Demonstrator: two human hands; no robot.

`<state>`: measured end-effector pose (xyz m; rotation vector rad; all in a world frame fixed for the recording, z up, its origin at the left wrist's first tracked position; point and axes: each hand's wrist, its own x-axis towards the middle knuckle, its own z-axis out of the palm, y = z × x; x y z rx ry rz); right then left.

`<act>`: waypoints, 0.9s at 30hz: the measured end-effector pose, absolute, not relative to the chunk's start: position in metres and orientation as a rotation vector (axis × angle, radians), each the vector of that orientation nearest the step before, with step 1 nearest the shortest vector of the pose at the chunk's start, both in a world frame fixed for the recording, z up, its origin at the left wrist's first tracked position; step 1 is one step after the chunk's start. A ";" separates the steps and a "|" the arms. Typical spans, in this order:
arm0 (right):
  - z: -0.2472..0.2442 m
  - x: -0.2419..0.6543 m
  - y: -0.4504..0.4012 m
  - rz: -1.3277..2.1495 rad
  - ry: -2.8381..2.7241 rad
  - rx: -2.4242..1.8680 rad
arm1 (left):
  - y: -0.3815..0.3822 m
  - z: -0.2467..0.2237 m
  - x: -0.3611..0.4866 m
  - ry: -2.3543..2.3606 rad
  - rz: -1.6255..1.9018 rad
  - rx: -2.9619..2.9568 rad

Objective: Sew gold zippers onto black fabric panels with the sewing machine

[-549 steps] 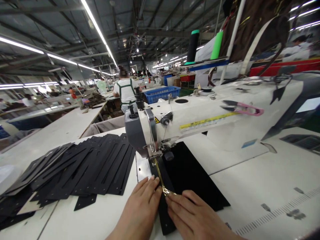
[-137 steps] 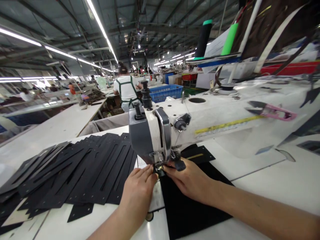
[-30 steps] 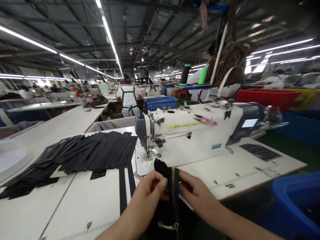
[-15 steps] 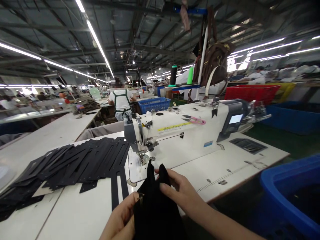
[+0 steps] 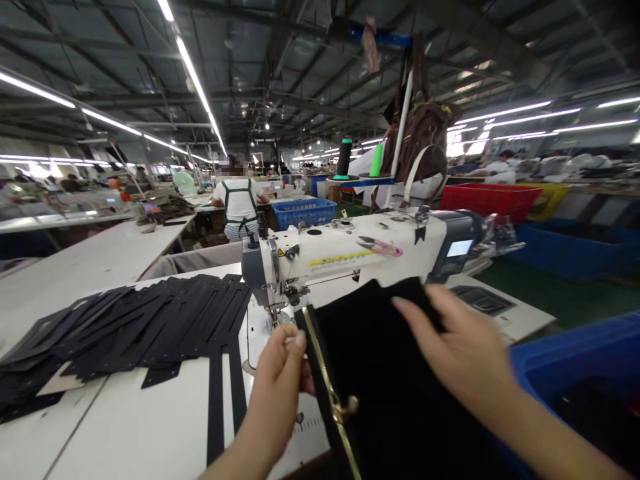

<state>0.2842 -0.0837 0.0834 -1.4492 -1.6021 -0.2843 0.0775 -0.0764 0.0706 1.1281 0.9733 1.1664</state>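
A black fabric piece (image 5: 395,373) with a gold zipper (image 5: 324,373) along its left side is spread between my hands, in front of the sewing machine (image 5: 370,247). My left hand (image 5: 280,373) pinches the fabric's upper left corner beside the zipper's top end. The gold zipper slider (image 5: 343,408) sits lower down, its pull sticking out to the right. At the upper right, my right hand (image 5: 460,340) grips the fabric's edge, thumb on the near face and fingers behind. The fabric hides part of the machine bed, and its lower end runs out of view.
Black cut strips (image 5: 165,327) lie overlapping on the white table (image 5: 150,413) at left. Pink-handled thread snips (image 5: 383,247) rest on the machine. A blue bin (image 5: 575,360) stands at right. Farther off, a person (image 5: 241,203) faces away near a blue crate (image 5: 305,212).
The bunched black fabric has been opened out wide, and its gold zipper now shows. My right hand has moved up and right with its edge; my left hand has risen.
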 end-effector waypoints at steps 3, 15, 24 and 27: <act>0.040 0.258 -0.022 0.064 -1.811 -1.598 | -0.044 0.033 0.047 1.263 1.035 1.282; -0.003 0.248 -0.003 0.347 -1.816 -1.589 | -0.046 0.034 0.028 1.407 0.005 2.638; 0.015 0.266 -0.020 -0.289 -2.285 -2.027 | -0.037 0.039 0.025 1.383 -0.100 2.683; 0.026 0.259 -0.019 -0.547 -2.318 -1.781 | -0.037 0.036 0.026 1.367 -0.136 2.677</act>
